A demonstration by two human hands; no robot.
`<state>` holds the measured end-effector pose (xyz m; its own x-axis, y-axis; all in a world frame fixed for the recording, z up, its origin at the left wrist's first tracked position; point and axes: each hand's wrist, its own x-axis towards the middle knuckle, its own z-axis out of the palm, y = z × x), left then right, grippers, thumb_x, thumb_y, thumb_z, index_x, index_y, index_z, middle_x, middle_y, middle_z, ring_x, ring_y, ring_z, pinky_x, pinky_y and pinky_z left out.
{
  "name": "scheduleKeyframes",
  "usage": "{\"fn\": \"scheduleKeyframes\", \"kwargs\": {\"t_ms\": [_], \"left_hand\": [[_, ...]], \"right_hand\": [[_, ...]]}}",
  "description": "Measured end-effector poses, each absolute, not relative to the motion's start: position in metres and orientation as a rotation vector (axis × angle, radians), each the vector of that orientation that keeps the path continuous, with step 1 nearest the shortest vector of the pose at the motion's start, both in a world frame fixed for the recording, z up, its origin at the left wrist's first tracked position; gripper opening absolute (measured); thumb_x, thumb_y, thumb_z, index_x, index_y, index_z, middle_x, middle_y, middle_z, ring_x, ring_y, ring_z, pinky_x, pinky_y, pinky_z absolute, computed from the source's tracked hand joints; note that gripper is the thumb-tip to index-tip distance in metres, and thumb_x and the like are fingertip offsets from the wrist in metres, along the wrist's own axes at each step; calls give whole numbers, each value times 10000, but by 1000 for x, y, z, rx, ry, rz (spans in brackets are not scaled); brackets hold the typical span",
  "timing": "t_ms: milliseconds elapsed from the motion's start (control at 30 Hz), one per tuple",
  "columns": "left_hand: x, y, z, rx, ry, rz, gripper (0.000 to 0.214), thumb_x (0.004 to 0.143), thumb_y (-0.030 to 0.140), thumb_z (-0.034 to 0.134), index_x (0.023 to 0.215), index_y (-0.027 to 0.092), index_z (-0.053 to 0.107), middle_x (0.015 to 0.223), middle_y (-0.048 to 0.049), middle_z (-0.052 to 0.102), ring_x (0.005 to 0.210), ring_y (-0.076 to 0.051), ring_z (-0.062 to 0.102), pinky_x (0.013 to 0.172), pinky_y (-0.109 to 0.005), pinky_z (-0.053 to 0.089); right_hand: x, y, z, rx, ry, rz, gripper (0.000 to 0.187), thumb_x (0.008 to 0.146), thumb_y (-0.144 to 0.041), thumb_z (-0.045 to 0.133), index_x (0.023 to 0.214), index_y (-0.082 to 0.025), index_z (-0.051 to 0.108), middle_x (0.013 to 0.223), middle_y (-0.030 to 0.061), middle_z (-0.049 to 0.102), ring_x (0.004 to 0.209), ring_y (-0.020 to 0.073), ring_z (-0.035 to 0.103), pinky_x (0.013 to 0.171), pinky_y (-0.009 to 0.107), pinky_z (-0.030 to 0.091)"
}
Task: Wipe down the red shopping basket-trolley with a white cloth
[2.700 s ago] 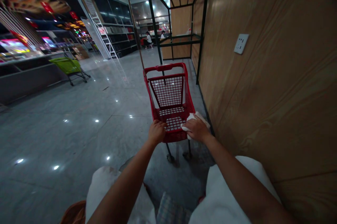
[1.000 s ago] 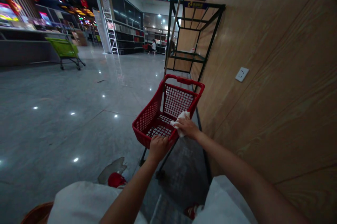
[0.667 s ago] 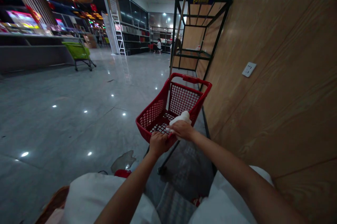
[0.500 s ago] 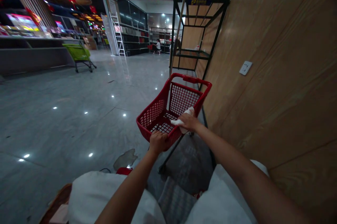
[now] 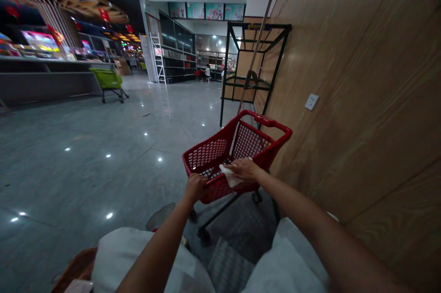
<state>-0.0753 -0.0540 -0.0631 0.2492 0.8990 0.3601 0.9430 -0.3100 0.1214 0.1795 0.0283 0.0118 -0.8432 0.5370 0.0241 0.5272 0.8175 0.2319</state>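
A red plastic shopping cart (image 5: pixel 206 149) with lattice walls stands on dark wheels in front of my knees, its handle at the far right. My left hand (image 5: pixel 195 188) is closed over the near rim at the cart's front corner. Against the near side rim, my right hand (image 5: pixel 244 169) presses a white cloth (image 5: pixel 231 177), which hangs partly down the outer wall. The cart's basket holds nothing that I can see.
At the right rises a wood-panelled wall (image 5: pixel 344 77) with a socket (image 5: pixel 312 101). A black metal frame (image 5: pixel 225 72) and a long pole (image 5: pixel 257 49) stand behind the cart. Further off are a green cart (image 5: pixel 109 79), a ladder (image 5: pixel 159 64) and a seated person (image 5: pixel 207 71).
The cart now sits more level and turned slightly, its handle further right. My right hand has shifted along the near rim toward my left hand with the cloth. The view has tilted up.
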Motion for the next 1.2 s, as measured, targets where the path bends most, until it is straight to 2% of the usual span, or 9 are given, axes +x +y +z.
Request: {"fn": "scheduleKeyframes", "kwargs": {"t_ms": [100,167,367,467,633,767,900,1000,1200], "left_hand": [[-71,-45,-58,-2423,-1773,-498,214,730,414,649,679,207,679,704,-69,679,770,-214,598,789,-345,410],[-66,-41,-56,-2436,-1782,-459,187,724,392,655,714,210,694,719,-72,685,775,-219,602,801,-350,419],[-56,-34,-50,-2485,-1741,-410,162,704,332,680,785,195,709,772,-76,696,815,-232,613,938,-400,403],[-57,-33,-49,-2541,-1699,-387,172,718,370,680,721,199,697,748,-63,685,807,-226,609,948,-399,406],[-52,-35,-48,-2558,-1678,-427,176,740,365,667,781,196,694,842,-80,680,879,-229,603,1002,-411,379],[-33,-39,-48,-2439,-1840,-401,192,785,321,614,925,197,660,998,-89,660,1003,-237,584,1021,-402,368],[-6,-40,-47,-2322,-1960,-360,247,856,162,451,1064,168,583,1083,-104,645,1090,-223,562,1060,-392,318],[6,-36,-47,-2294,-2022,-327,298,858,72,353,1067,147,552,1044,-106,653,1049,-207,588,1011,-368,353],[4,-32,-48,-2285,-2051,-282,271,853,132,416,1097,119,532,1066,-140,634,1025,-246,597,892,-364,420]], "right_hand": [[170,23,7,899,2945,360,564,938,-407,467,1464,-386,263,1249,80,549,940,220,607,751,331,459],[152,15,0,885,2956,357,528,939,-406,468,1442,-393,307,1281,74,536,946,220,616,748,327,469],[120,-5,-11,1000,2948,351,375,934,-484,458,1231,-276,556,1050,82,661,914,234,632,736,331,456],[158,3,-3,1064,2900,343,347,929,-459,487,1200,-266,585,1013,85,679,903,228,638,728,311,437],[248,13,17,1285,2759,409,334,936,-428,486,1175,-231,610,1011,111,680,936,243,630,766,329,413],[269,10,20,1438,2657,439,333,929,-462,480,1141,-245,616,1049,99,667,971,236,618,794,320,399],[263,9,17,1511,2642,453,362,934,-493,447,1095,-220,623,1030,111,665,950,239,621,795,328,398],[255,9,15,1538,2653,453,348,942,-470,440,1090,-208,617,1024,116,663,950,248,615,802,347,394],[179,-11,-3,1451,2806,439,397,923,-516,463,1251,-298,514,1078,80,642,972,239,588,788,341,388]]}}
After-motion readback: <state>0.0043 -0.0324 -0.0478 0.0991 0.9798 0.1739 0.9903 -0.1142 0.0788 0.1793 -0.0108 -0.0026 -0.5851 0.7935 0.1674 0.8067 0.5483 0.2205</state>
